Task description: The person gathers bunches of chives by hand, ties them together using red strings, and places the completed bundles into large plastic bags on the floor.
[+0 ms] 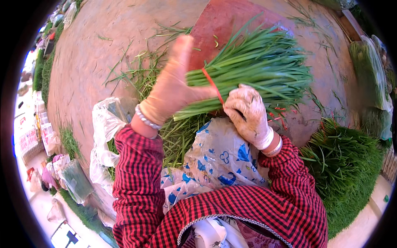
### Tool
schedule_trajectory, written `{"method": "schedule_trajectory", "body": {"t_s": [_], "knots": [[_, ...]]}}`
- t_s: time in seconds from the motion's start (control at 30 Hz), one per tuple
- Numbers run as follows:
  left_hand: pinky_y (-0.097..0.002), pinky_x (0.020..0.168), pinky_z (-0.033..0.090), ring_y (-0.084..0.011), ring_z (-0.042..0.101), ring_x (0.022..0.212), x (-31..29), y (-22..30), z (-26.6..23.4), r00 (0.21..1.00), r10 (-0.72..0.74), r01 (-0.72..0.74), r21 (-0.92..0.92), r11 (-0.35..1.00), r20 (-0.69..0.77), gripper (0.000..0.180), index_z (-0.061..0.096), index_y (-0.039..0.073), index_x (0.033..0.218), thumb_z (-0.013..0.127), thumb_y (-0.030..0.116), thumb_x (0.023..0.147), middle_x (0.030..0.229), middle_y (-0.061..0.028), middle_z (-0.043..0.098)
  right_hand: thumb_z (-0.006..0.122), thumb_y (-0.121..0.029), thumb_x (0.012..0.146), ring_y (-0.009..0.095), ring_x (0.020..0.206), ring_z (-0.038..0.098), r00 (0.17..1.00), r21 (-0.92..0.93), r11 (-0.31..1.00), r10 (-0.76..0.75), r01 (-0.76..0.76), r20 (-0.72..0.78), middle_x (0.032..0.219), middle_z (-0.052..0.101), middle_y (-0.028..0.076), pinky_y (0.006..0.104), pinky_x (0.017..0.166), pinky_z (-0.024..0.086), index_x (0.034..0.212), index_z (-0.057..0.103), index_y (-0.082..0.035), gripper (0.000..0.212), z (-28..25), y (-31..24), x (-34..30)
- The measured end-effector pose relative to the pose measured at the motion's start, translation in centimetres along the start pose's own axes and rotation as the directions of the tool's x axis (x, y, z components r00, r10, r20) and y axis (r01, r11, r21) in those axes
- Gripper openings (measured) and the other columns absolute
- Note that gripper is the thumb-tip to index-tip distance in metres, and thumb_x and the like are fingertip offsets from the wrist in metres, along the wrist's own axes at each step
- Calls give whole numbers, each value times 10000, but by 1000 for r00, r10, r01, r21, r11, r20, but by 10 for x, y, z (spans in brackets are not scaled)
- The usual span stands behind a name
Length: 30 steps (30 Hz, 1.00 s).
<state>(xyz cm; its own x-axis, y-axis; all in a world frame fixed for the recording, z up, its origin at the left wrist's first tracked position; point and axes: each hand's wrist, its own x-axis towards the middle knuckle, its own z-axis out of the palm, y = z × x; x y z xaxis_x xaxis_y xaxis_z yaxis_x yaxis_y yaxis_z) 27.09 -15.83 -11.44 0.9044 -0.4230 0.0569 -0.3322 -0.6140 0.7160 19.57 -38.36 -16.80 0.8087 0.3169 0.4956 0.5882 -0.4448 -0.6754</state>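
A thick bunch of long green chives [256, 68] lies across in front of me, cut ends to the left and leaf tips to the right. Round it, near the cut ends, runs a narrow red tie [212, 84]. My right hand [247, 113], in a pale, stained glove, is curled closed at the tie's near end, against the bunch. Over the cut ends, my gloved left hand [171, 84] is spread, its fingers stretched away from me and its thumb pointing towards the tie. Motion blurs it slightly. Beneath the bunch lies a red board [219, 25].
Loose chives [178, 138] are heaped under my left hand, beside a crumpled clear plastic bag [103, 140]. A large green pile [343, 165] stands at my right. Red tie strips [282, 118] lie near my right wrist. A blue-patterned plastic sheet [225, 153] covers my lap.
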Motion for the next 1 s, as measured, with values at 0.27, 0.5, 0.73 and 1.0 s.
{"method": "schedule_trajectory", "body": {"t_s": [0.27,0.5,0.73,1.0], "knots": [[-410,1072,394,-339,514,1288,4,4,36,921,-329,104,683,723,208,1249,196,-49,1510,848,521,610,1380,-253,514,639,-99,751,316,1001,565,981,-50,983,-171,176,91,1006,583,106,475,996,437,883,620,-96,134,8,-18,33],[-384,952,490,-317,635,1078,21,36,40,840,-490,236,655,717,233,1263,205,-62,1509,863,524,604,1189,-218,618,636,-101,833,343,843,598,965,-30,989,135,-145,-226,817,622,135,439,800,469,830,607,-54,55,55,81,111],[-384,1083,394,-361,495,1300,7,-27,8,894,-305,218,277,936,327,1249,215,-71,1504,846,529,608,1382,-276,511,629,-199,974,76,677,532,682,598,336,445,-728,580,758,588,-17,234,626,447,945,644,-36,166,-15,-14,40],[-386,1049,428,-350,560,1231,10,5,-3,816,-456,421,175,890,356,1014,498,-34,1359,794,611,635,1296,-236,596,710,-338,911,133,816,608,562,362,437,539,-823,628,902,666,49,278,731,491,1129,616,40,447,9,-7,15]]}}
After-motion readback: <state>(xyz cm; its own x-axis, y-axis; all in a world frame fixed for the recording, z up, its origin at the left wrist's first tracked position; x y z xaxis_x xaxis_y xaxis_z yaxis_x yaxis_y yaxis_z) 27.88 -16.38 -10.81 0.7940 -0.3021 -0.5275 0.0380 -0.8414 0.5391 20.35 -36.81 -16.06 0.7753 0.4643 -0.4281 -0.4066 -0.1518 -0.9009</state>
